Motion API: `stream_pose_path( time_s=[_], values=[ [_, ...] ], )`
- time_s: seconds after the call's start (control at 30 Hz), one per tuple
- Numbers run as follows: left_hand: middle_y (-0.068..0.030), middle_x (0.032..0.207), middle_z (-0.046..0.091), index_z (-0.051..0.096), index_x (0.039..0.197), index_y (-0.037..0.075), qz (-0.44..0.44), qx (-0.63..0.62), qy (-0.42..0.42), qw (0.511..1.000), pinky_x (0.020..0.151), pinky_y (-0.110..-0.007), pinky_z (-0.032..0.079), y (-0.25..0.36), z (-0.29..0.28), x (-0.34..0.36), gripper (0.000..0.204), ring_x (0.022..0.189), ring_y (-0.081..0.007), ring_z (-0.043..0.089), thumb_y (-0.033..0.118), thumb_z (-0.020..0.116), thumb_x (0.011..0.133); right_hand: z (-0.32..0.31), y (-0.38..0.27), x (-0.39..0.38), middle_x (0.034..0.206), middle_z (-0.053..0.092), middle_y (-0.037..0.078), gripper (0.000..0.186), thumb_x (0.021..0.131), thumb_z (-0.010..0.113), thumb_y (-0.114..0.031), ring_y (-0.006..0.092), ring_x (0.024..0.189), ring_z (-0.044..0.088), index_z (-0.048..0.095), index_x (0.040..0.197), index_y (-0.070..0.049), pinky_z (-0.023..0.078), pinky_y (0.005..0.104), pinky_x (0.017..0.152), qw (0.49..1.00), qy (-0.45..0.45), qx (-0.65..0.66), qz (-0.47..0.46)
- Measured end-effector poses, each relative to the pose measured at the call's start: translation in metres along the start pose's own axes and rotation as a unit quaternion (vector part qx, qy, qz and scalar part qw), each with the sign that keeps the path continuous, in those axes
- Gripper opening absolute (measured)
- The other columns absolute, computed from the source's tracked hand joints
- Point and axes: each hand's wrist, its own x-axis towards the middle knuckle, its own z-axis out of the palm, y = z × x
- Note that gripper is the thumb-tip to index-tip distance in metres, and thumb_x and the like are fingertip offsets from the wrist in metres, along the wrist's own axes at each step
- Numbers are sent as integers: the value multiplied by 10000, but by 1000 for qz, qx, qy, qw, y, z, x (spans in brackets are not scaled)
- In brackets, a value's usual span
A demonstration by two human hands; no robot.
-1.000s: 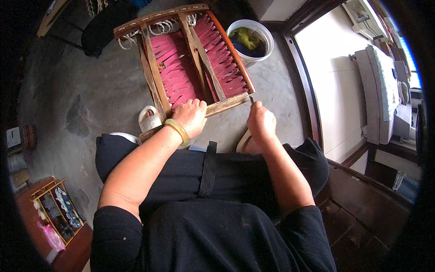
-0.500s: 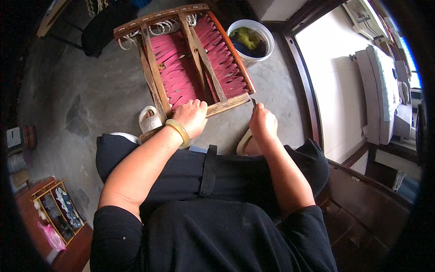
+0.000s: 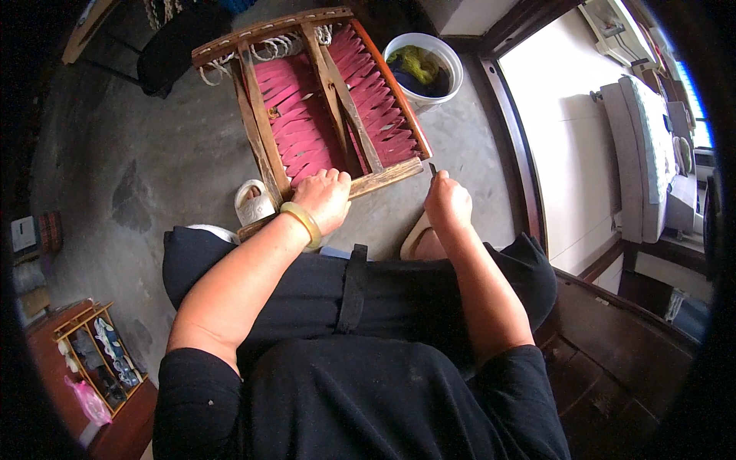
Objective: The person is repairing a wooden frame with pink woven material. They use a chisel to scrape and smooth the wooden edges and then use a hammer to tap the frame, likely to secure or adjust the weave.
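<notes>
Black clothing (image 3: 299,295) covers the lap just below both grips, with a flat black strap (image 3: 353,287) running up its middle, between the two forearms. Around the left wrist, directly behind the left grip (image 3: 323,201), sits a pale yellowish bangle (image 3: 304,224). The left grip is closed over the near bar of a wooden frame (image 3: 387,177), knuckles up; its fingertips are hidden, so how tightly it presses cannot be told. To its right, the right grip (image 3: 448,202) is curled into a fist around a slim dark tool (image 3: 432,168). Only the tip of that tool shows, pointing up beyond the knuckles, just beside the bar's right end and apart from it.

Below the right grip is a foot in a beige slipper (image 3: 412,239); left of the left grip is a white slipper (image 3: 254,203) with toes showing. The frame stretches away ahead of both grips, its slats lying over pinkish-red strips (image 3: 295,126), with loops of white cord (image 3: 277,46) at the far end. Beyond the right grip, beside the frame's far right edge, a white bucket (image 3: 455,80) holds yellow-green and dark material. Well to the left of the left grip stands a shoe rack (image 3: 100,356), a pink bag (image 3: 88,400) next to it. Far right of the right grip, past a dark doorway edge (image 3: 510,142), is grey padded furniture (image 3: 635,146).
</notes>
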Motion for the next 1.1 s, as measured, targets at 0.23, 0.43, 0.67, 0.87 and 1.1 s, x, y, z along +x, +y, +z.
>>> stream_pose_path(
  time_s=[0.23,0.43,0.67,0.87,1.1],
  values=[
    [-167,919,603,538,921,9,0,-4,3,1000,771,-449,496,1,-1,0,298,900,-348,598,219,690,774,1,-28,-33,801,665,222,103,829,510,-98,359,729,688,517,887,-12,553,437,617,985,16,-55,-166],
    [-174,908,602,537,914,9,12,-5,7,1000,770,-452,495,-1,1,0,293,894,-353,598,220,686,776,12,0,-2,893,682,240,174,880,450,-106,384,833,684,571,971,-21,534,485,715,999,-12,-44,-27],
    [-176,907,603,539,917,5,3,-4,7,1000,774,-452,494,-1,3,1,291,894,-351,597,216,682,778,9,-15,-17,847,681,196,111,851,492,-116,366,729,690,535,914,-35,544,486,666,995,-2,-57,-84],
    [-172,909,604,540,919,6,-2,-1,-7,1000,778,-452,492,2,0,-1,294,893,-349,597,216,685,775,7,-14,-10,862,681,223,150,866,472,-108,392,775,683,552,947,-11,546,479,701,996,-49,-37,-64],
    [-165,908,604,539,925,8,3,4,11,1000,774,-453,493,-3,2,2,299,889,-347,600,216,689,771,-2,1,0,826,671,247,153,878,457,-105,408,793,674,559,916,3,531,494,687,999,33,-2,-21]
  ],
)
